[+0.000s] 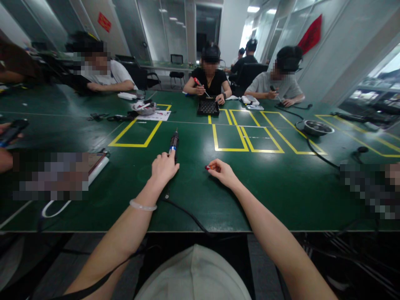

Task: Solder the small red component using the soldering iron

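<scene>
My left fingers [163, 156] were closed on the near end of a dark screwdriver [173, 143], its tip pointing ahead over the green worktop [193, 183]. My right fingers [215, 163] pinched a small red object [207, 167]; a black cable [187, 215] lay nearer me, between them.

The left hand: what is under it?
A black cylindrical screwdriver with a blue band protrudes from under the left hand; green tabletop surrounds them. The hand covers the tool's rear part and whatever lies beneath.
</scene>
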A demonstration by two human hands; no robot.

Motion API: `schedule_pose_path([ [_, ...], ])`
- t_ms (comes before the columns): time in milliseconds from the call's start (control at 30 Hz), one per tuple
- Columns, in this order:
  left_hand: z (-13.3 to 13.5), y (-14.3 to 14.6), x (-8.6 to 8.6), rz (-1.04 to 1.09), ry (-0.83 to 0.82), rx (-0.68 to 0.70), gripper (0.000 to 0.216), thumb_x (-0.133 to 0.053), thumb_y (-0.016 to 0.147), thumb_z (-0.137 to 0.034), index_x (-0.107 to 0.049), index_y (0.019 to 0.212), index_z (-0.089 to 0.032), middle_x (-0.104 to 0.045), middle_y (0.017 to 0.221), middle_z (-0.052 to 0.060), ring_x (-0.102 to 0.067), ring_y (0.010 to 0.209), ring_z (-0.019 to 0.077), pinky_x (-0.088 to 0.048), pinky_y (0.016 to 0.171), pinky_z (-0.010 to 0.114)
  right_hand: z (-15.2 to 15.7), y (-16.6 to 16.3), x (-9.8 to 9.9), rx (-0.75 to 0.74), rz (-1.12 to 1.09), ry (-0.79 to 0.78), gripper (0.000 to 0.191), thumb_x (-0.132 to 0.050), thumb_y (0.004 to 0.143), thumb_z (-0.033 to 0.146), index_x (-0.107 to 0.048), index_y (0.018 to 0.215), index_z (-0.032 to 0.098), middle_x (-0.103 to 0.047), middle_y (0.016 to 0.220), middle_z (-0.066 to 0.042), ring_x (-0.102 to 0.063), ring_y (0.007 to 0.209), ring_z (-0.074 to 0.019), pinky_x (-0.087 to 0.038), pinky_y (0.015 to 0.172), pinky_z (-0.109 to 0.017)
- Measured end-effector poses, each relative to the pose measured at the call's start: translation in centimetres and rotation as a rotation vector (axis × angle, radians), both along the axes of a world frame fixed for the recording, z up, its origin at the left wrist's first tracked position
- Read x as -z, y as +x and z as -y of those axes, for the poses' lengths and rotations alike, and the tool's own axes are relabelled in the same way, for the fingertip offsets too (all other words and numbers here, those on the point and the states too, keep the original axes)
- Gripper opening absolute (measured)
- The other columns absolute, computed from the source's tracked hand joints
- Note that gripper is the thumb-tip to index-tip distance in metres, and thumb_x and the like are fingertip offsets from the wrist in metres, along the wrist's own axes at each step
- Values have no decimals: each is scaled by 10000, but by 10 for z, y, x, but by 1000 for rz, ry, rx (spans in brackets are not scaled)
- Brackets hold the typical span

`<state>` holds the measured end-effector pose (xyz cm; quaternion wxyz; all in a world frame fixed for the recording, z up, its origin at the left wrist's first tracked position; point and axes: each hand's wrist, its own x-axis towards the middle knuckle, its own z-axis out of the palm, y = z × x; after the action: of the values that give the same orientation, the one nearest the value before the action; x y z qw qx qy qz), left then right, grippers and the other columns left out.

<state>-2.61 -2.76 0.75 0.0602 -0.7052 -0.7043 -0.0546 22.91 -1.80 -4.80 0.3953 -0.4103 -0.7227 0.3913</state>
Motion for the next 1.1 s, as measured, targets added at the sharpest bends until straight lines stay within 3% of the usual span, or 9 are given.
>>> schedule_pose_path([
  [167,9,48,6,121,14,136,597,-566,838,-455,-498,1330,-124,-595,1093,238,-563,995,383,-445,824,457,3,0,-6,42,12,28,183,-635,789,316,-596,915,189,-607,742,10,-505,611,-119,-410,613,-257],
  [300,12,69,12,271,-15,246,600,-568,833,-476,-509,1348,-172,-596,1171,204,-555,1040,367,-428,879,461,3,1,-9,87,44,93,162,-626,782,278,-594,913,188,-629,811,-4,-528,660,-127,-425,653,-266],
  [567,12,61,18,438,-86,352,593,-545,842,-399,-491,1407,-225,-487,1412,138,-502,1197,339,-394,996,460,2,1,-7,102,81,106,149,-603,779,236,-588,919,187,-612,793,-2,-534,669,-132,-424,638,-261],
  [1100,28,72,19,357,-68,360,561,-514,870,-419,-474,1403,-247,-511,1374,86,-531,1146,270,-429,991,396,-1,4,-2,101,262,173,122,-633,772,188,-618,892,171,-623,803,-13,-543,672,-131,-422,651,-255],
])
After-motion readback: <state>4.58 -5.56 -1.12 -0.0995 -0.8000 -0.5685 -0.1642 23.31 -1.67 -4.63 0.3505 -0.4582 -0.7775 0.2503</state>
